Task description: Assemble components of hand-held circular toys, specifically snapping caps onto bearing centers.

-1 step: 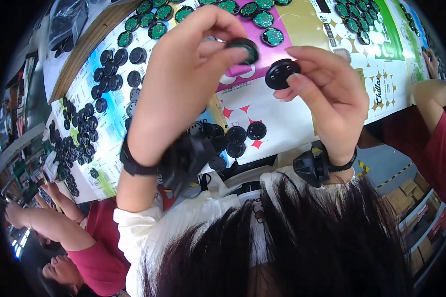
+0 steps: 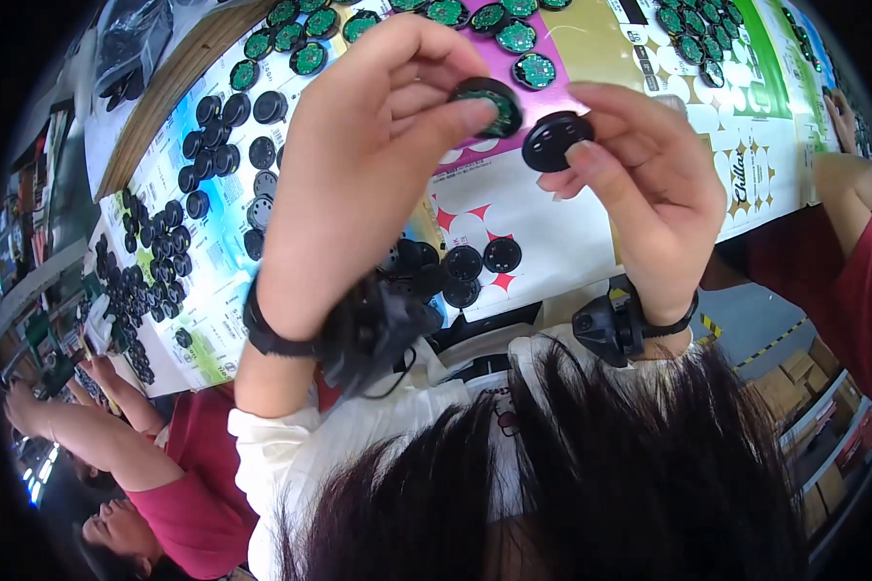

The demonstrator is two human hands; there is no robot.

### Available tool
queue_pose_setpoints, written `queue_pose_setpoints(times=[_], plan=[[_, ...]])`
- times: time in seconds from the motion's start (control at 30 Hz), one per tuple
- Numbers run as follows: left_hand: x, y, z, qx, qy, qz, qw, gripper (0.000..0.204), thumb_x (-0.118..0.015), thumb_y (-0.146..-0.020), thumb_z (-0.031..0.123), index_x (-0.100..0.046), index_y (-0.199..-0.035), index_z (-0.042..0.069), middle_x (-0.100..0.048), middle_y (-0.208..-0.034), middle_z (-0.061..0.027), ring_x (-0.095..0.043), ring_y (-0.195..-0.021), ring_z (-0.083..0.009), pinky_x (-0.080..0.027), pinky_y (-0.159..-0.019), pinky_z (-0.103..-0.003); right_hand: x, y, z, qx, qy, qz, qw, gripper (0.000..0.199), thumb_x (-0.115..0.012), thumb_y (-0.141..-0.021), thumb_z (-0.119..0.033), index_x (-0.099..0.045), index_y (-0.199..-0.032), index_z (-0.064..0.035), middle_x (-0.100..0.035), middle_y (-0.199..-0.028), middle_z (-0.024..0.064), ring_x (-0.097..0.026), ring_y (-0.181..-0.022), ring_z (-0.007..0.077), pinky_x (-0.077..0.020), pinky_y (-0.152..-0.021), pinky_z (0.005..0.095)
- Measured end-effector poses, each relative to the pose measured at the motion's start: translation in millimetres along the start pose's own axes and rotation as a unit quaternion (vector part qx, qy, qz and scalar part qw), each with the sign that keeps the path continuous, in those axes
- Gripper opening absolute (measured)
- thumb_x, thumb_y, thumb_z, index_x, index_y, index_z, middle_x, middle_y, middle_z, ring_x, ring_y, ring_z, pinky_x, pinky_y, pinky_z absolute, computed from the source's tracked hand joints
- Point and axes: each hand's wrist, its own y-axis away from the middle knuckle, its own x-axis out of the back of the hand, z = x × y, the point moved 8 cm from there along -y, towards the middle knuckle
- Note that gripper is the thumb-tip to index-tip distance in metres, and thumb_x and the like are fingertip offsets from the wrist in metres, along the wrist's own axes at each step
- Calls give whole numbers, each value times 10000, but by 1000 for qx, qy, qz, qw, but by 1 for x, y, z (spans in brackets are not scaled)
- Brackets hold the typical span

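Between the thumb and fingers of my left hand is a round black housing with a green circuit board set in it. My right hand pinches a black round cover at its right edge, its face tilted toward me. The two parts are close together but apart, above the table. Below them, near the front edge, lie several black perforated discs. Beyond my hands, several round green circuit boards in black rims rest on the table.
Printed cardboard sheets cover the table. Black round parts lie in groups at the left, and more green boards at the far right. A wooden strip runs along the far left. Co-workers in red sit at left and right.
My left hand has moved slightly right and turned the housing, so more of its green board shows. The cover in my right hand has shifted a little toward the right.
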Motion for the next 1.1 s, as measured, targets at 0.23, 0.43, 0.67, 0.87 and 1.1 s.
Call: queue_pose_setpoints(times=[0.23,0.43,0.67,0.87,1.1], plan=[[-5,26,8,-46,175,30,983,290,-480,-799,-15,-435,-1084,-44,-544,-948,-102,-554,-785,-127,-450,-656,-213,-13,0,-18,112,77,-38,990,258,-458,-781,79,-464,-1037,117,-526,-902,179,-583,-650,188,-478,-564,241],[-6,35,1,-68,212,93,970,289,-481,-809,2,-426,-1086,-56,-546,-950,-113,-554,-837,-162,-485,-718,-272,-13,1,-19,111,76,-24,991,248,-457,-782,79,-471,-1027,117,-518,-892,166,-585,-644,195,-478,-551,238],[-6,40,-1,-101,215,141,961,264,-490,-799,-23,-436,-1054,-60,-546,-950,-121,-550,-852,-170,-489,-741,-297,-18,0,-14,86,52,-10,995,236,-483,-773,78,-496,-1007,107,-529,-865,151,-564,-642,163,-469,-527,226],[-10,46,-7,-56,245,149,956,230,-472,-813,-11,-437,-1034,-65,-552,-943,-122,-546,-870,-167,-485,-744,-308,-20,0,-27,214,256,-14,942,298,-605,-679,52,-562,-973,45,-541,-852,99,-508,-618,119,-435,-506,203],[-7,47,-3,-81,197,135,968,241,-439,-841,30,-428,-1062,-65,-553,-973,-125,-545,-878,-168,-462,-762,-295,-24,1,-34,256,308,-15,916,423,-711,-550,-53,-607,-960,-31,-542,-857,59,-503,-657,127,-415,-522,209]])
